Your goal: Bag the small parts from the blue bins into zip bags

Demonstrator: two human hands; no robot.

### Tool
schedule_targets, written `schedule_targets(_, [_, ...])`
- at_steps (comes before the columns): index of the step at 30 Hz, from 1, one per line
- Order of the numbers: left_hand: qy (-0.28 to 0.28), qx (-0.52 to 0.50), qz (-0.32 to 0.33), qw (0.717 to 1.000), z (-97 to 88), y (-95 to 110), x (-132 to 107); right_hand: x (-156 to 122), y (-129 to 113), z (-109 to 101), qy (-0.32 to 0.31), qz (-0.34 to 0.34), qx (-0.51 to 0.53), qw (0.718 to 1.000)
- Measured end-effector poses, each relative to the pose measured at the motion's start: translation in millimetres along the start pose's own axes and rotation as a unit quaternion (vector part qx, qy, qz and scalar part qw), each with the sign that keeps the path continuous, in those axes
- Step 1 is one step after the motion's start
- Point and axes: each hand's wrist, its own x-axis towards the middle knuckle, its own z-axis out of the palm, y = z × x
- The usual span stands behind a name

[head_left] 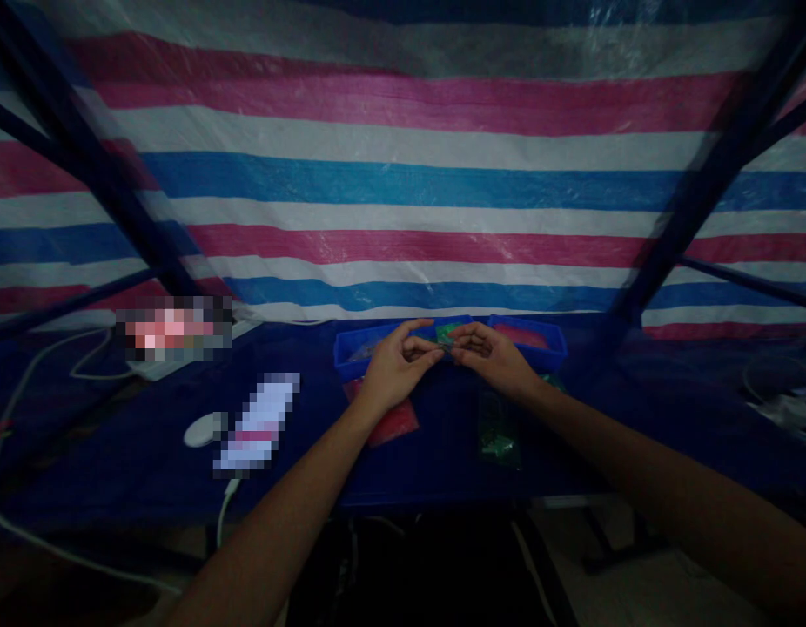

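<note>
My left hand (398, 364) and my right hand (491, 355) meet over the dark blue table, fingertips pinched together on a small dark part (446, 347) between them. Just behind the hands stand two blue trays, one on the left (351, 347) and one on the right (547, 341) with red contents. A green piece (450, 332) shows between the trays. Under my left wrist lies a red packet (396, 424), and under my right wrist a green packet (498, 433). The light is dim, so the held part is hard to make out.
A striped pink, white and blue tarp (403, 174) hangs behind the table. Dark frame poles (103, 174) slant at both sides. A white round device (204, 428) and a white cable (11, 418) lie at the left, with blurred-out items nearby. More cables sit at far right (778, 387).
</note>
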Motion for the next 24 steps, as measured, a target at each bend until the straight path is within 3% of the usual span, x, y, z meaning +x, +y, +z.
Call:
schedule_targets(6, [-0.008, 0.063, 0.033, 0.997, 1.0, 0.9, -1.2, -0.4, -1.4, 2.1, 0.007, 0.002, -0.002, 1.000])
schedule_targets(16, [0.013, 0.053, 0.009, 0.998, 0.0, 2.8, -1.0, 0.3, -1.7, 0.6, 0.015, -0.001, 0.015, 1.000])
schedule_targets(24, [-0.012, 0.061, 0.027, 0.998, 0.7, 4.7, -1.8, -0.2, -1.1, 1.1, 0.016, -0.010, 0.036, 0.999])
